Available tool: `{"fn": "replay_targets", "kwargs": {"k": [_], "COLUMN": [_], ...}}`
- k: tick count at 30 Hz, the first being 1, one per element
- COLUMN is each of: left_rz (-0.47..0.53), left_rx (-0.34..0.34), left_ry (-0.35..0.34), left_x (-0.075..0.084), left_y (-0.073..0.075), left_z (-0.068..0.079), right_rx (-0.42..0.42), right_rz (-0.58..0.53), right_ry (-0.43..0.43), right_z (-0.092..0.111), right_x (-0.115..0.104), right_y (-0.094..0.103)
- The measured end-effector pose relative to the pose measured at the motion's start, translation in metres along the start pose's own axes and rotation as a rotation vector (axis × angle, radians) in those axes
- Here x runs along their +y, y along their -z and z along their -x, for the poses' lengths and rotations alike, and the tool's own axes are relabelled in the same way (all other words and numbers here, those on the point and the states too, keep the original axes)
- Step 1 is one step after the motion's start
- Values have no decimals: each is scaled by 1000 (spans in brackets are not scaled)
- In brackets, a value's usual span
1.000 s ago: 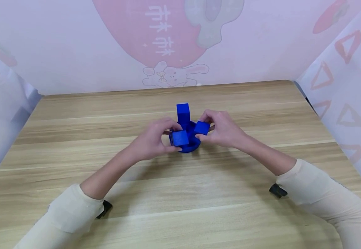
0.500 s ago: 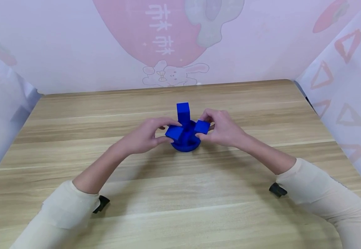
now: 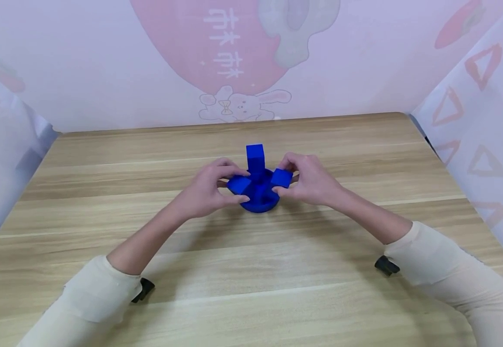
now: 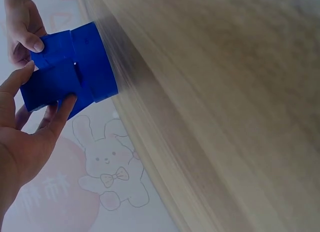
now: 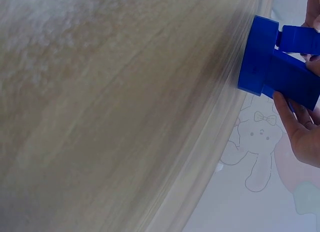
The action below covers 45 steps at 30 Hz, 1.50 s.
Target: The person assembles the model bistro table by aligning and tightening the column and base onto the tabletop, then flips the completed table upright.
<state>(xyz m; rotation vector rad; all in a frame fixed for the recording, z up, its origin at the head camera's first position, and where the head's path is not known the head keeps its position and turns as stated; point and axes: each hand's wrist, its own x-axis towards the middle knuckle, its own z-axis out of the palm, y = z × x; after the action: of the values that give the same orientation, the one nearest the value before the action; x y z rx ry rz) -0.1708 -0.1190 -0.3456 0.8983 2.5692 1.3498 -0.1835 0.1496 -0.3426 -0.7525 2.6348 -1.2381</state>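
Note:
A round blue base with a raised rim stands on the table. My left hand grips a blue rectangular block at the base's left side, thumb in front and fingers behind. My right hand pinches a similar blue block at the right side. A third blue block stands upright at the back, touched by neither hand. In the left wrist view the left block leans at the base's rim; how deep its lower end sits is hidden.
The wood-grain table reaches back to a pale printed wall. A patterned sheet hangs at the right. Dark wrist-camera pieces stick out beneath both sleeves.
My left hand has shifted left with its block, which has moved from the base's front left to its left side and turned. The right hand and the rear block have stayed put.

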Motion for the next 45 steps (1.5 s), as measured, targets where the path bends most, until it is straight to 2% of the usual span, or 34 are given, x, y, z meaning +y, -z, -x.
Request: {"fn": "replay_targets", "kwargs": {"k": [5, 14, 20, 24, 27, 30, 33, 38, 41, 45], "left_rz": [72, 113, 69, 44, 27, 14, 9, -15, -13, 37], "left_rx": [8, -27, 48, 58, 32, 6, 12, 78, 109, 132], "left_ry": [30, 93, 177, 150, 105, 93, 149, 305, 344, 347], "left_x": [-1, -5, -3, -2, -2, -1, 1, 3, 3, 3], "left_y": [3, 7, 8, 8, 10, 11, 9, 4, 3, 3], "left_z": [-4, -7, -6, -6, -7, -8, -9, -10, -10, -11], "right_rx": [-1, 3, -2, 0, 3, 3, 1, -2, 0, 1], "right_rz": [-13, -12, -10, -11, -8, 1, 1, -15, -15, -1], "right_ry": [-3, 4, -4, -4, -4, -3, -4, -8, -2, 4], "right_z": [0, 0, 0, 0, 0, 0, 0, 0, 0, 0], "right_x": [0, 2, 2, 2, 2, 2, 2, 2, 3, 3], "right_y": [1, 0, 0, 0, 0, 0, 0, 0, 0, 0]}}
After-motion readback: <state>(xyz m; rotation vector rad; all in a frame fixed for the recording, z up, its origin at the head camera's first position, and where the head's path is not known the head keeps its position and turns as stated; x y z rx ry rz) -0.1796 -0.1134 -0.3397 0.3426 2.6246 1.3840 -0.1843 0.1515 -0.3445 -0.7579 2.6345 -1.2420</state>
